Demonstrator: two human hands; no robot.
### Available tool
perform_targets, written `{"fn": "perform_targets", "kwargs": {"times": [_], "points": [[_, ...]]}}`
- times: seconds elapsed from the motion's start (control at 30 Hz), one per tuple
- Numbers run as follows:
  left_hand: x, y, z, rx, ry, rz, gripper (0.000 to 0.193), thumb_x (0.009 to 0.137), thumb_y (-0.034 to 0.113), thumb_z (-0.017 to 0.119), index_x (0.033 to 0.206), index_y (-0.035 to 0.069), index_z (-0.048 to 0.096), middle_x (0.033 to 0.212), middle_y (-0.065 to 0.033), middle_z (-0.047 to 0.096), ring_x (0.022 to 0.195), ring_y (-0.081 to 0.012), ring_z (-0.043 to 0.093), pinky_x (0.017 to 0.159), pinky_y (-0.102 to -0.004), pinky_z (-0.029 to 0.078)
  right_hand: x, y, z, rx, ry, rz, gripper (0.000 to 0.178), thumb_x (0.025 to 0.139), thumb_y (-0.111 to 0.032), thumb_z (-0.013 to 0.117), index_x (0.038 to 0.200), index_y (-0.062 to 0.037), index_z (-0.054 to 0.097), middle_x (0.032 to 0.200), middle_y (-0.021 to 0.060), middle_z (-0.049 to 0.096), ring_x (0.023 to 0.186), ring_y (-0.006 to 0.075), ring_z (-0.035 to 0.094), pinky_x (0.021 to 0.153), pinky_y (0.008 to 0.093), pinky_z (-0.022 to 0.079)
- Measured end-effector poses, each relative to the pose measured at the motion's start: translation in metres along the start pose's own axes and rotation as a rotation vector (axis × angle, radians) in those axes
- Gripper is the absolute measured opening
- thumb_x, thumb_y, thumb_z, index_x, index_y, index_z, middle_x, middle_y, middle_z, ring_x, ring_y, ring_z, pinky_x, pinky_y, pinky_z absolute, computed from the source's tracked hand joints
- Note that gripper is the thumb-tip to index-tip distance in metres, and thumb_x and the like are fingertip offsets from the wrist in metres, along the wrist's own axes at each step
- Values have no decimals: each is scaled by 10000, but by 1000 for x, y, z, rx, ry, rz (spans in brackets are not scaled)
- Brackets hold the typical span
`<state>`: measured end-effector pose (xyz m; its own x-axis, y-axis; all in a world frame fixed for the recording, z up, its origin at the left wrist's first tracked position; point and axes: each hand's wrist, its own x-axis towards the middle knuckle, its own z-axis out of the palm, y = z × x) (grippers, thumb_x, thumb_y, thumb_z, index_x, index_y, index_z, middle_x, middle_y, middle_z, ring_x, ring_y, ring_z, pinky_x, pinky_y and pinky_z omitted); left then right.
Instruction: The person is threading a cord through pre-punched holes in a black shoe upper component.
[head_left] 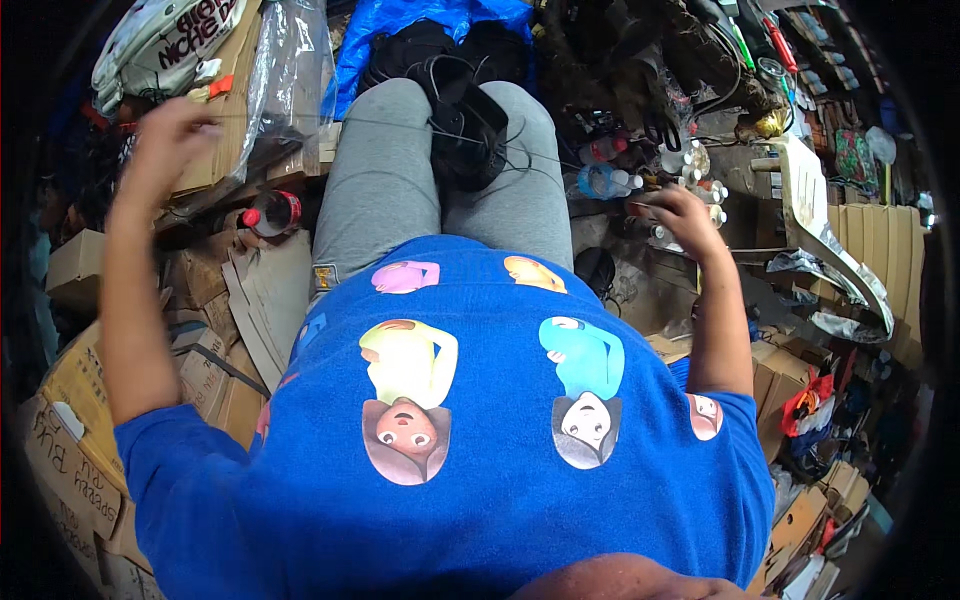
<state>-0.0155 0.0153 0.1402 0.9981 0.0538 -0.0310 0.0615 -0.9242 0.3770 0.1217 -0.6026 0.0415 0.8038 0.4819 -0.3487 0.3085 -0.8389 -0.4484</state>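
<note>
A black item (470,140), perhaps a shoe or part of a bag, sits between my thighs near the knees. A thin dark thread (330,121) runs out from it to both sides, with loose loops over the grey trousers. Raised far out to the left, my left hand (178,130) is blurred, its fingers closed at the thread's left end. Out to the right, my right hand (685,215) has its fingers pinched together where the thread's other side leads. The thread is stretched fairly taut between the hands. Its ends at the fingertips are too fine to make out.
Bottles (605,182) stand close by my right hand, with a broken white plastic chair (810,200) beyond. Cardboard (215,150) and clear plastic lie under my left hand. A red-capped bottle (272,214) lies beside my left thigh. Blue sheeting (350,60) is ahead.
</note>
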Motion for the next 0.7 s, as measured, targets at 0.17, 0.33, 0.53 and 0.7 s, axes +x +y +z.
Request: {"fn": "perform_targets", "kwargs": {"times": [0.17, 0.33, 0.53, 0.7], "points": [[-28, -99, -79, 618, 233, -290, 235, 814, 203, 634, 954, 15, 644, 948, -134, 620, 890, -295, 610, 774, -360, 463, -80, 146, 3, -230, 91, 416, 204, 751, -165, 681, 940, -90, 690, 927, 167, 602, 922, 327, 595, 790, 412, 470], [27, 36, 43, -57, 94, 31, 375, 776, 145, 679, 1142, 77, 633, 1128, -127, 591, 1060, -232, 561, 914, -325, 437, 9, -16, 26, 408, 78, 56, 219, 767, -101, 695, 965, -11, 672, 926, 70, 640, 881, 144, 593, 779, 277, 471], [73, 165, 144, -411, -121, 582, 268, 781, 127, 672, 1038, 52, 651, 1082, -117, 611, 1033, -267, 573, 919, -330, 435, 78, -144, 31, 557, 66, -363, 161, 748, -48, 701, 910, -55, 694, 836, 38, 593, 809, 141, 573, 732, 268, 467], [92, 177, 151, -408, -372, 461, 238, 773, 165, 692, 966, 33, 649, 921, -98, 604, 901, -240, 589, 835, -328, 448, 93, -141, 41, 551, -10, -378, 115, 768, -13, 689, 878, -44, 685, 848, -11, 563, 763, 72, 550, 669, 212, 445]]}}
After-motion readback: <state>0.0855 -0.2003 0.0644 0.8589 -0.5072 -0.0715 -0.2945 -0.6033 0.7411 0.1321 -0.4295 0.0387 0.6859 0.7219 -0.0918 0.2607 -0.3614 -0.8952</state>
